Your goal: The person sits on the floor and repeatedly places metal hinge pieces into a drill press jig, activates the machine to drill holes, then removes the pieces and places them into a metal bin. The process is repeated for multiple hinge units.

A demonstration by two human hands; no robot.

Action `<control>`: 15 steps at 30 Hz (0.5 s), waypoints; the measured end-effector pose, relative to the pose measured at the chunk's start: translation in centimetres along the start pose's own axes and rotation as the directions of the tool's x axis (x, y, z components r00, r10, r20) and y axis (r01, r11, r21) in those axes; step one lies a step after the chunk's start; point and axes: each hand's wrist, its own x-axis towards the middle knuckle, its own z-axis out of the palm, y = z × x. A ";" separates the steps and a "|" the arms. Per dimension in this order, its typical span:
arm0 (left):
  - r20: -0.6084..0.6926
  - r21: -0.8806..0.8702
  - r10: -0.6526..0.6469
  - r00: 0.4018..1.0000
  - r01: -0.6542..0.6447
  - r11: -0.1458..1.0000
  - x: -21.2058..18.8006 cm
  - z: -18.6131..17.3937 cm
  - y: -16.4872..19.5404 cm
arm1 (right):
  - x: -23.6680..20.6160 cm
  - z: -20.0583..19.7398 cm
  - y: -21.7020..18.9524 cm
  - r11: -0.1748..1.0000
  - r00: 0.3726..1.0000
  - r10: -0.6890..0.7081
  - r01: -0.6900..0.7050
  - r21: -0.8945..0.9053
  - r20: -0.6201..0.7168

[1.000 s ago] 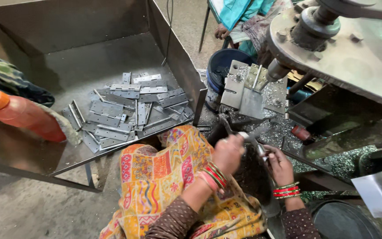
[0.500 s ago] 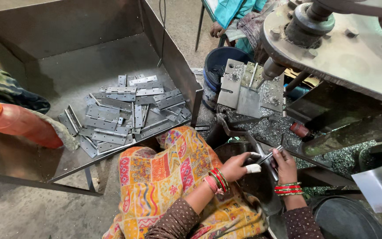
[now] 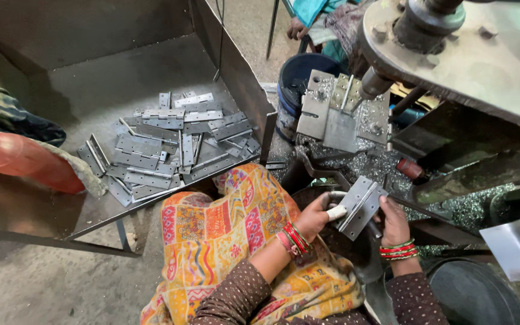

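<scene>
1. Landmark: metal hinge point(image 3: 361, 204), held open just above the person's lap, below the press machine point(image 3: 452, 54).
2. Left hand point(image 3: 315, 215): grip closed on the hinge's left edge, thumb on top; one fingertip wrapped in white tape.
3. Right hand point(image 3: 394, 219): grip closed on the hinge's right edge, fingers curled behind the leaf.
4. Left of the hinge, well apart: metal tray point(image 3: 91, 66) with a loose pile of flat hinges point(image 3: 170, 144).
5. Far left of the hinge: orange bottle point(image 3: 22, 157) lying on its side on the tray edge, touching a cloth.
6. Above the hinge: drill fixture plates point(image 3: 341, 111), metal shavings point(image 3: 380, 165) scattered under them.
7. Blue bucket point(image 3: 299, 75) up-left of the hinge, beside the fixture.
</scene>
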 end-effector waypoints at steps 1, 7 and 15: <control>0.013 -0.017 -0.001 1.000 0.001 1.000 -0.2 0.1 0.4 | 0.0 -0.1 0.2 1.000 0.999 -0.001 0.000 0.026 0.038; -0.122 0.020 0.181 0.976 -0.180 0.983 -0.4 0.9 3.3 | -0.6 1.5 0.4 0.995 1.000 0.016 -0.018 -0.099 -0.022; -0.503 0.615 0.370 0.781 0.023 0.788 7.9 -2.9 7.6 | -2.6 4.8 -1.4 0.826 0.984 -0.175 0.168 -0.538 0.039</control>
